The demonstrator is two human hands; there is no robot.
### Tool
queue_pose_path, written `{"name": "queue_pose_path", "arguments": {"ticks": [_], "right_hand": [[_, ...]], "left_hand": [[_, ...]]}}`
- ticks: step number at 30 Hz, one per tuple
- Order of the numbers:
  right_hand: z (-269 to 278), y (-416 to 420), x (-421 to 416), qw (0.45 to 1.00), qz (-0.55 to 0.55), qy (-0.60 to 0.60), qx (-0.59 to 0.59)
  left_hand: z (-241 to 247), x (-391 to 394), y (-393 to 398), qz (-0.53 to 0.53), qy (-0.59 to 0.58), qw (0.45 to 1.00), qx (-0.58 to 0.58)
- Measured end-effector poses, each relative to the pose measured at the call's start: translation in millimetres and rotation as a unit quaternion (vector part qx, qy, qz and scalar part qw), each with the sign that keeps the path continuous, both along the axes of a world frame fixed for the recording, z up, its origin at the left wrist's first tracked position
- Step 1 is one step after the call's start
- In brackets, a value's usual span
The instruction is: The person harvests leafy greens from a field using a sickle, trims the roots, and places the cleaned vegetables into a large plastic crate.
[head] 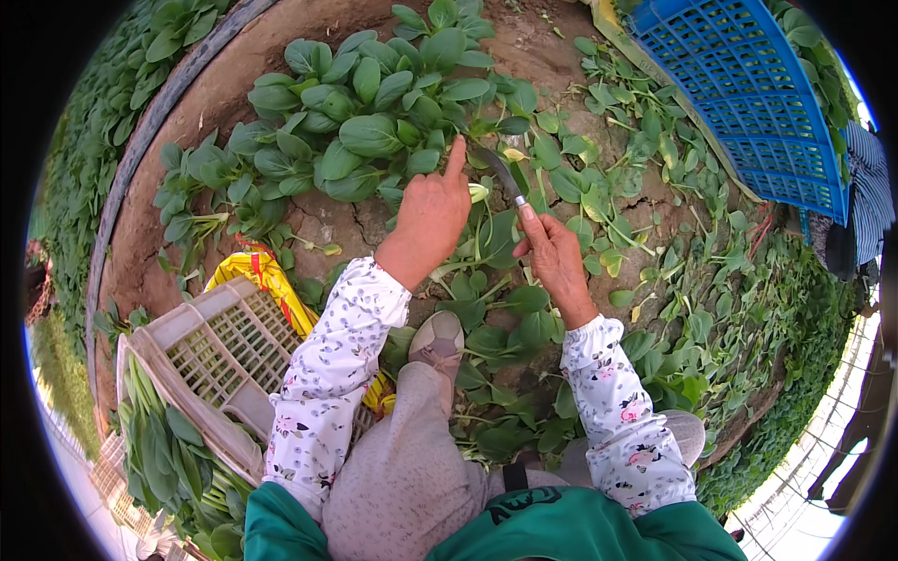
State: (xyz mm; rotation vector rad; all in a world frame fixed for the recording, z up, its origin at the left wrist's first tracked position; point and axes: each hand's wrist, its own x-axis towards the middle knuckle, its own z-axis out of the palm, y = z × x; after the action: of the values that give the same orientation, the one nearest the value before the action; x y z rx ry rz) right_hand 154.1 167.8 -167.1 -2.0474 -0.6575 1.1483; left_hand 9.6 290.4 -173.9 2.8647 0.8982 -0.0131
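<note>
My left hand [433,207] is over the soil at the edge of a dense clump of bok choy [372,133], its index finger stretched toward the plants' bases. The other fingers are curled, and a pale cut bok choy stem [478,193] pokes out beside them; the rest of that plant is mostly hidden. In my right hand [554,263] is the handle of a curved harvesting knife [501,170]. Its dark blade points up and left, close to my left index fingertip and the plant stems. Loose green leaves [530,298] lie on the ground below both hands.
At left stands a pale plastic crate [224,350] with harvested greens [165,449] beside it and yellow plastic sheeting [256,270] at its rim. A blue plastic crate [751,105] is tilted at upper right, near another person's striped clothing [870,189]. A dark hose [133,161] curves along the left.
</note>
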Motion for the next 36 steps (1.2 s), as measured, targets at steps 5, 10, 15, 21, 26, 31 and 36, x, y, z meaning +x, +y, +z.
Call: {"name": "queue_pose_path", "arguments": {"ticks": [5,10,15,21,26,31,36], "right_hand": [[-36.4,22.8,-13.9,0.999,0.028,-0.002,0.041],[-58.2,37.9,-20.0,0.999,0.037,0.013,0.018],[-56.3,47.3,-21.0,0.995,0.004,0.099,-0.025],[-43.9,57.5,-16.0,0.988,0.051,0.133,-0.06],[-17.3,17.5,0.5,0.988,0.057,0.131,-0.058],[-0.5,16.9,-3.4,0.967,-0.08,0.233,0.062],[-2.4,27.9,-13.5,0.94,-0.104,0.323,0.029]], "left_hand": [[-13.7,-31.3,22.6,0.09,0.02,0.996,0.002],[-30.7,-56.0,5.8,0.112,-0.06,0.992,0.02],[-30.2,-52.5,8.8,0.105,-0.082,0.991,0.005],[-17.9,-35.5,31.2,0.08,0.015,0.997,-0.013],[-15.3,-44.8,45.7,0.079,-0.092,0.989,-0.083],[37.0,-50.9,10.0,0.106,-0.259,0.865,-0.417],[35.9,-47.6,-2.9,0.088,-0.339,0.769,-0.534]]}}
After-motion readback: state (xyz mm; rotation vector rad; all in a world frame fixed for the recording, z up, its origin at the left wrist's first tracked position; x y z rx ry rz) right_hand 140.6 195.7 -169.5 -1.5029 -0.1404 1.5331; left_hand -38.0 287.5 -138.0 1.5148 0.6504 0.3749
